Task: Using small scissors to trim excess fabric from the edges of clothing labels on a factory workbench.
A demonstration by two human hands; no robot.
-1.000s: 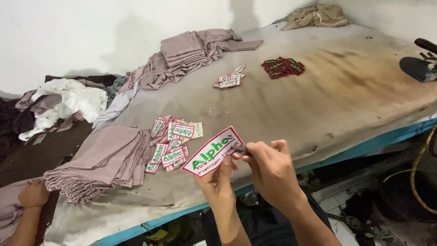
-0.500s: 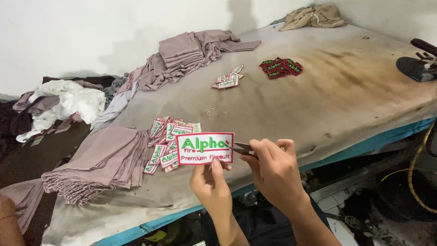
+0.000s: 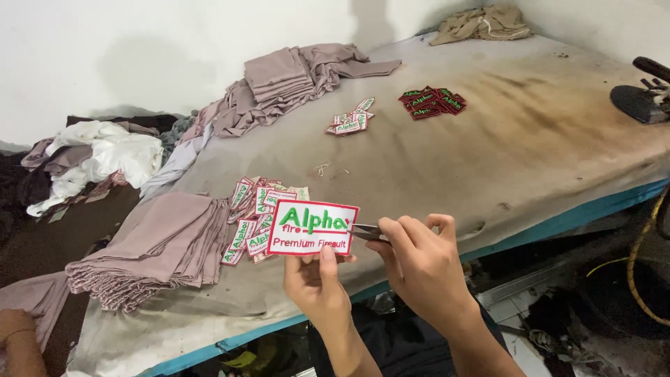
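Note:
My left hand [image 3: 317, 283] pinches the lower edge of a white rectangular embroidered patch [image 3: 312, 227] with a red border and green and red lettering, held up above the table's front edge. My right hand [image 3: 421, 269] grips small metal scissors [image 3: 368, 231] whose tips touch the patch's right edge. Just behind the patch, a loose heap of similar white patches [image 3: 255, 216] lies on the padded table [image 3: 447, 167].
Folded mauve cloth [image 3: 157, 248] is stacked at the left and another pile [image 3: 286, 80] at the back. Small white patches [image 3: 351, 122] and dark red patches [image 3: 431, 102] lie farther off. An iron [image 3: 638, 101] sits at the right edge. Another person's arm [image 3: 17, 338] shows bottom left.
The patch has turned from tilted to level and faces me. My right hand with the scissors stays at its right edge. The other person's hand at the left has dropped lower.

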